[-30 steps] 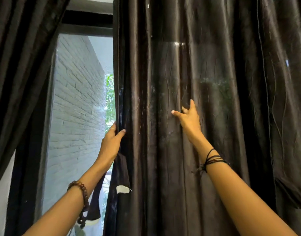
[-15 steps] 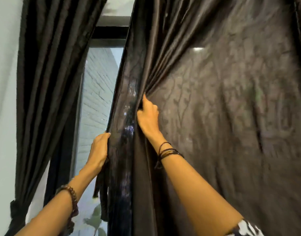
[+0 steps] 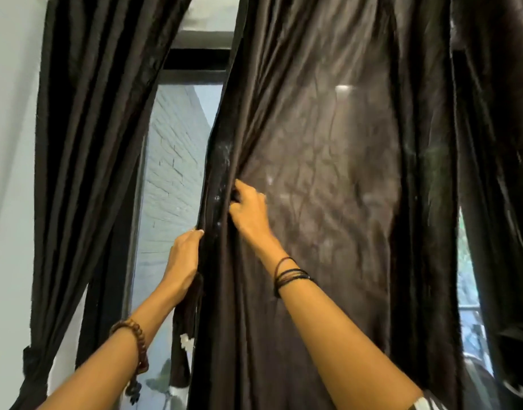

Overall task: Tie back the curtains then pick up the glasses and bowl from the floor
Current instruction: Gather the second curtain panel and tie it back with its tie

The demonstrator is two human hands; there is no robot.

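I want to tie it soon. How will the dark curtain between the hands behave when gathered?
The curtain is probably floppy: it creases where the right hand bunches it. Its sheen suggests it may slip, so the left hand gripping its edge helps. It looks long, perhaps fairly heavy.

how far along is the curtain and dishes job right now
Done: the left curtain is already cinched by a tie low down. In hand: the left hand grips the right curtain's edge while the right hand bunches its fabric. Left: tying that curtain, then the glasses and bowl, not in view.
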